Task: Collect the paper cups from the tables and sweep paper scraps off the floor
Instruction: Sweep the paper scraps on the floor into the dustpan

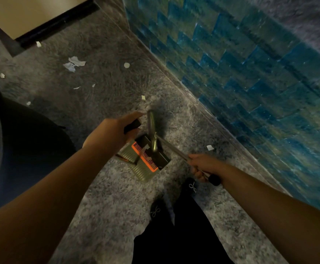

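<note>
My left hand (115, 130) grips the dustpan (145, 159) handle, my right hand (203, 165) clamps the broom pole (171, 147); paper scraps (74, 63) (white, torn) lie scattered on the floor (105, 187) ahead.

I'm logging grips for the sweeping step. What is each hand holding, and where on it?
Left hand grips the dustpan's black handle grip. Right hand grips the broom's metal pole near its black end cap.
</note>
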Motion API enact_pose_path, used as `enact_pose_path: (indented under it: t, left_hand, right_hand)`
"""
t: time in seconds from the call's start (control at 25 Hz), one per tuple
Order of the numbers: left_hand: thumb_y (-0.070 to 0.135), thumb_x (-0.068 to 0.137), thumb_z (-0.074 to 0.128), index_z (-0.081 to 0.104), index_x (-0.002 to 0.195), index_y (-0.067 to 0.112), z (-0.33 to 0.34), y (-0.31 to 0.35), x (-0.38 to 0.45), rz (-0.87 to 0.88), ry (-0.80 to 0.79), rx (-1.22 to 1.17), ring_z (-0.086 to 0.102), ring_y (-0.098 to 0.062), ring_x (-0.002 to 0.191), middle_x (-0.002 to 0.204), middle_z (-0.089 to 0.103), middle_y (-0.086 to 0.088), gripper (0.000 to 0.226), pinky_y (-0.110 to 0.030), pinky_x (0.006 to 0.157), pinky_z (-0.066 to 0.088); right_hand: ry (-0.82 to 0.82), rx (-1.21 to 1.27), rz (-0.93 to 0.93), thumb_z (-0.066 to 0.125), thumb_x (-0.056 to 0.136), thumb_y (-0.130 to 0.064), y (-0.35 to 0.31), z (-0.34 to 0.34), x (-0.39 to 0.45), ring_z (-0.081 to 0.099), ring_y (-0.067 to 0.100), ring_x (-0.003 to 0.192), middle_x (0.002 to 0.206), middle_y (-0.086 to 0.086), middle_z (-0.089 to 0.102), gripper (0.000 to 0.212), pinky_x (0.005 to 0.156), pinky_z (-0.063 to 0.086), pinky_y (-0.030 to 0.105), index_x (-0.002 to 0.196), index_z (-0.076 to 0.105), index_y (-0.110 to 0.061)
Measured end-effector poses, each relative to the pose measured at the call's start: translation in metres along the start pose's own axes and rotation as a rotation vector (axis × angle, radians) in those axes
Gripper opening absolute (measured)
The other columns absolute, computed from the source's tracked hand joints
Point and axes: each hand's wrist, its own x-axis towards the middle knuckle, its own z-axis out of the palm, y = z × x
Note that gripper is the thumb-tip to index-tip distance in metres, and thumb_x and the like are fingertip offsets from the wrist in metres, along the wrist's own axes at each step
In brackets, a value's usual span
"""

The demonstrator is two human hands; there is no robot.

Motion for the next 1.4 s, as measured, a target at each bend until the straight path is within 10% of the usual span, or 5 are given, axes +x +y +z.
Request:
enact_pose_path:
  t: [0.28,0.64,0.84,1.4]
  left_hand:
    - [0.035,0.089,0.064,0.052,0.137,0.034,0.006,0.011,-0.009,0.021,0.0,-0.036,0.056,-0.029,0.12,0.128,0.062,-0.008,0.049,-0.038,0.1,0.042]
    - [0.023,0.089,0.067,0.056,0.135,0.029,0.015,0.054,-0.022,0.094,-0.029,-0.067,0.055,-0.016,0.106,0.116,0.061,0.001,0.047,-0.026,0.088,0.04]
    - [0.03,0.092,0.063,0.049,0.135,0.045,0.037,0.101,-0.007,0.073,-0.092,-0.097,0.055,-0.008,0.097,0.107,0.057,0.012,0.048,-0.024,0.084,0.042]
    - [0.041,0.097,0.052,0.036,0.143,0.045,0.127,0.26,0.073,0.135,-0.167,0.093,0.066,-0.024,0.094,0.115,0.067,-0.007,0.05,-0.028,0.077,0.048]
  right_hand:
    - [-0.047,0.136,0.013,0.035,0.102,-0.011,0.023,0.001,-0.048,0.033,0.005,0.033,0.06,0.003,0.039,0.026,0.035,0.027,0.012,0.1,0.05,-0.031]
    - [0.188,0.022,-0.102,0.042,0.099,-0.007,0.057,-0.044,-0.098,0.04,0.008,0.03,0.061,0.009,0.047,0.045,0.033,0.032,0.014,0.142,0.042,-0.018]
    - [0.273,-0.165,-0.158,0.045,0.096,-0.003,0.067,-0.101,-0.128,0.044,0.018,0.045,0.063,0.012,0.05,0.038,0.036,0.035,0.018,0.133,0.049,0.003]
    - [0.225,-0.35,-0.08,0.047,0.098,-0.007,0.091,-0.285,-0.133,0.048,0.013,0.041,0.062,0.008,0.056,0.046,0.044,0.04,0.023,0.143,0.042,-0.013]
